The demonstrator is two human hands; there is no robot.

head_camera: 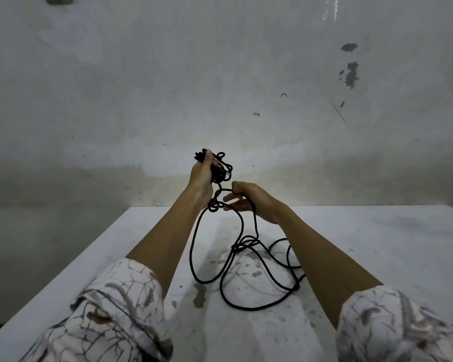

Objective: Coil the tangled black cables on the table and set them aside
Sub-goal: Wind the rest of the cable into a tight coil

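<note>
While your left hand [203, 176] is raised at about 12 o'clock over the table [377, 244], its fingers are curled tight round a bundle of gathered coils [219, 169], so it seems to serve as the anchor that stops the finished turns from springing loose. Just to its 4 o'clock, your right hand [249, 201] is partly closed, the black cable [242, 259] running through its curled fingers, probably to feed the next length upward under light tension. From there the cable drops towards 6 o'clock into loose crossing loops lying on the stained tabletop between your forearms; one crossing there looks like a snag. I judge the coiling only partway done, with most of the slack still down on the table.
</note>
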